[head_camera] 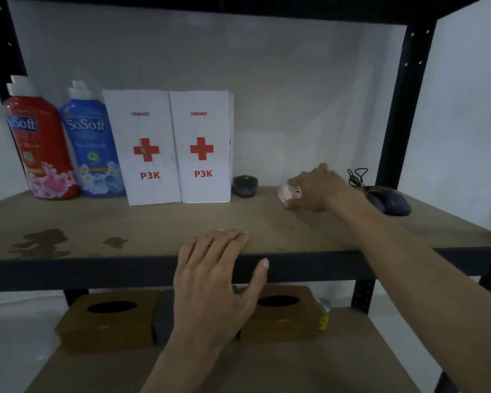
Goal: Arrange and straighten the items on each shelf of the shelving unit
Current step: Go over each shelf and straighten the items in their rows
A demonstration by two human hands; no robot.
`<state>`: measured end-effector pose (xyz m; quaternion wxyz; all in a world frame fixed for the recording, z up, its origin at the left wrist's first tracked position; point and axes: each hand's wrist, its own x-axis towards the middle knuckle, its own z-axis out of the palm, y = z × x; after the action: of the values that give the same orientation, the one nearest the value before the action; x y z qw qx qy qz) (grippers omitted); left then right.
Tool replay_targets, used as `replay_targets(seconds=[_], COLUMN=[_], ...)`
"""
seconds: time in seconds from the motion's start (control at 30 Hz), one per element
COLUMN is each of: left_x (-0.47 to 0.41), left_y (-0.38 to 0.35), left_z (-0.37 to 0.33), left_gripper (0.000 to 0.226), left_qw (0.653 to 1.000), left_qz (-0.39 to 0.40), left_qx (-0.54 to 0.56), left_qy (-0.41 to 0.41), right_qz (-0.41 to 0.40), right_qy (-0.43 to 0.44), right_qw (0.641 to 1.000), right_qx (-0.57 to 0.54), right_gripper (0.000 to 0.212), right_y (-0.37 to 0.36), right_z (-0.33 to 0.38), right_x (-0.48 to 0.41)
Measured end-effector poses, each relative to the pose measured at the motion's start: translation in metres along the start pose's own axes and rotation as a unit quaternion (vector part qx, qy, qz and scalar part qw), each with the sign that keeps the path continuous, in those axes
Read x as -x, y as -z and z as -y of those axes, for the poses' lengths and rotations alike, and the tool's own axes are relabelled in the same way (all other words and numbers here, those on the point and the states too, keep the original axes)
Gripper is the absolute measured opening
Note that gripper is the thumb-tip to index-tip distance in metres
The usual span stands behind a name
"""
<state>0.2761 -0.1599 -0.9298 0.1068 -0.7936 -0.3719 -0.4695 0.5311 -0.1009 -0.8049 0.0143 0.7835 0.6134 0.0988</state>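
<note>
On the upper shelf [153, 222], along its back edge from the left corner, stand a red SoSoft bottle [40, 148] and a blue SoSoft bottle [92, 146], both capped and upright. Next come the left P3K box [145, 148] and the right P3K box [203, 146], closed and touching side by side. Just beside them lies a small dark mouse [245, 186].

Toward the right edge, the right hand [318, 188] grips a pink-white object [285, 192] on the board, fingers curled over it. A wired mouse [391, 202] sits near the right corner.

The left hand [210, 282] rests on the front edge, 4 fingers pressed together flat, thumb spread down over the rail.

On the lower shelf [352, 364] sit the left tissue box [108, 321] and the right tissue box [281, 316]. Their oval openings show only dark, so I cannot tell what they hold.
</note>
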Motion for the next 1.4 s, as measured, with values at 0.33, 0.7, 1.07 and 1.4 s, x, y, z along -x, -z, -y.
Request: replay_targets(seconds=[0.33,0.7,1.07,1.4], left_x=[-0.001,-0.001,-0.004,-0.004], left_y=[0.000,0.001,-0.001,-0.008], left_z=[0.000,0.001,-0.009,-0.025], left_gripper=[0.054,0.053,0.058,0.051], left_qw=[1.000,1.000,0.999,1.000], left_qz=[0.005,0.010,0.017,0.012], left_qx=[-0.010,-0.009,-0.031,-0.003], left_qy=[-0.004,-0.005,-0.022,-0.026], right_qz=[-0.044,-0.053,-0.076,-0.020], right_qy=[-0.023,-0.018,-0.148,-0.063], right_qw=[0.988,0.986,0.986,0.997], right_qx=[-0.148,-0.158,-0.021,-0.027], right_gripper=[0.053,0.047,0.053,0.043], right_y=[-0.017,-0.008,0.007,-0.007], right_z=[0.038,0.054,-0.067,-0.047], right_x=[-0.056,-0.044,0.059,0.046])
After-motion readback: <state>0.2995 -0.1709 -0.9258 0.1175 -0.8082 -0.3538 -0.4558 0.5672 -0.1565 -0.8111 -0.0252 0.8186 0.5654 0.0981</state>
